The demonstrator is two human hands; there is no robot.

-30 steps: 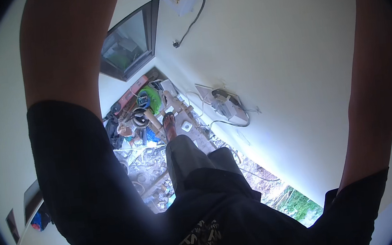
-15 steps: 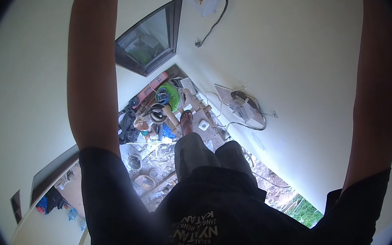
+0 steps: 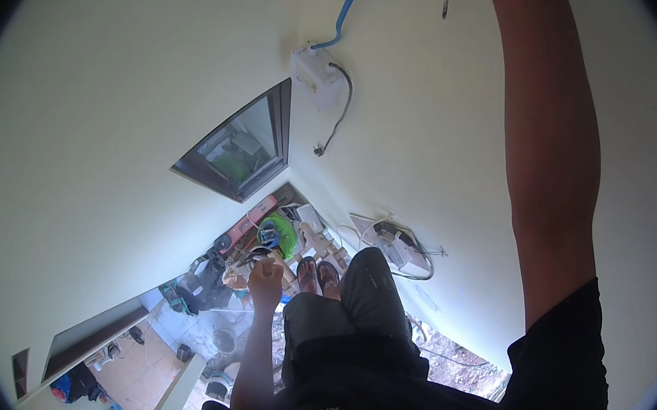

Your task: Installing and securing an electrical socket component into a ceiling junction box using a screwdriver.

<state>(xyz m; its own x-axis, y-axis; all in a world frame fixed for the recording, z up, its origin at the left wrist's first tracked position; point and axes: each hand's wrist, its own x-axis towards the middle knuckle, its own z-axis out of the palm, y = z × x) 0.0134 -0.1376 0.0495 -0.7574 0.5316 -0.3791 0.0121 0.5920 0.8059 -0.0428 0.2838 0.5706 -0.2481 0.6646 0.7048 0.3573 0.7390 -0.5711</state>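
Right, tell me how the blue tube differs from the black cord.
The blue tube runs up past the picture's top edge; the black cord hangs down and ends in a plug. The blue tube looks thicker than the black cord. Both join the white box.

Soft, dim light on the wall, bluish-white glare low down, black fisheye vignette around.
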